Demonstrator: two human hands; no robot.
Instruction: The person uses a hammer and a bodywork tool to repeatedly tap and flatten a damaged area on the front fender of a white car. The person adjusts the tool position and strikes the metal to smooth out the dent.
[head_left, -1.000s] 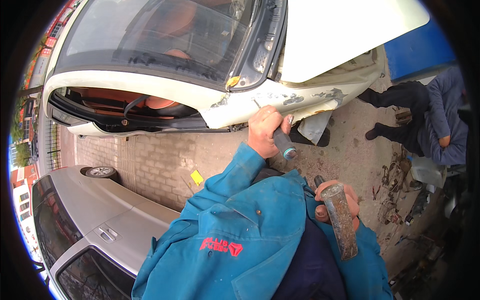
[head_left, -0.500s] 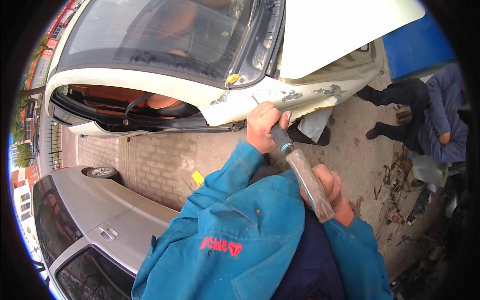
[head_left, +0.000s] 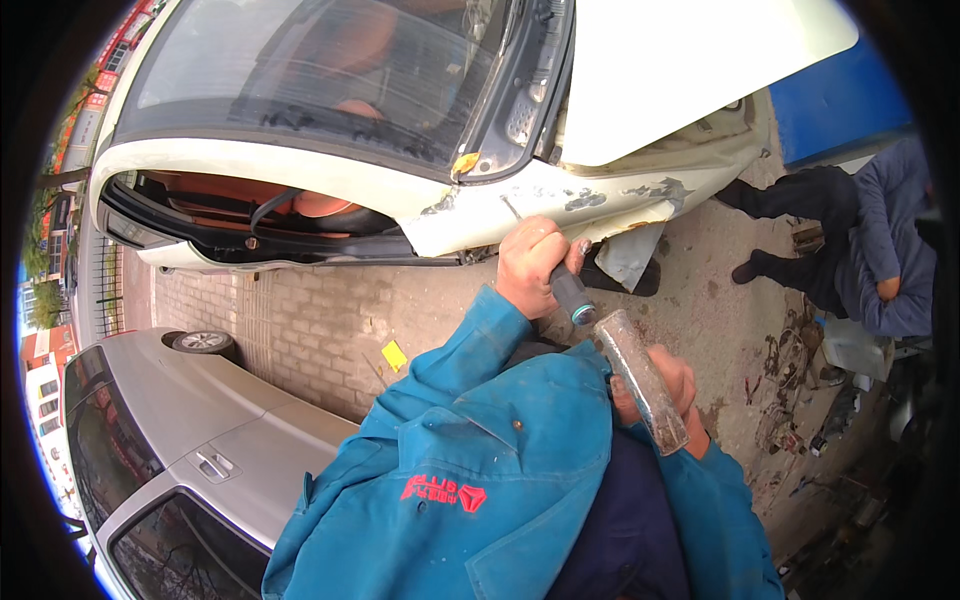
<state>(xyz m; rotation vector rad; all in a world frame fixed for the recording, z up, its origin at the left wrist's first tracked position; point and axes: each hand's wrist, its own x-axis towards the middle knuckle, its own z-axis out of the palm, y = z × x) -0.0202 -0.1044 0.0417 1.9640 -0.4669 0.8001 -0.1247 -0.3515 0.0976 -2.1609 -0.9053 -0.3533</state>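
Observation:
My left hand (head_left: 532,266) is closed around a screwdriver (head_left: 572,295) with a dark handle and a teal ring near its butt. The thin shaft points up at the scraped fender (head_left: 530,186) of a white car. Whether its tip touches the metal is hard to tell. In my right hand (head_left: 677,382) is a hammer with a worn, cylindrical metal head (head_left: 643,382); its handle is mostly hidden. A small gap separates the hammer head from the screwdriver's butt. Bare patches and torn edges mark the fender around the shaft.
The white car's raised hood (head_left: 690,70) and open door (head_left: 160,255) flank the fender. A silver car (head_left: 250,430) stands behind at left. At right a person in grey (head_left: 885,230) has folded arms, near scattered parts (head_left: 790,400). A yellow card (head_left: 394,356) lies on the paving.
The hammer head has drawn back from the screwdriver's butt, down and to the right, opening a gap. My left hand and the screwdriver have shifted slightly downward.

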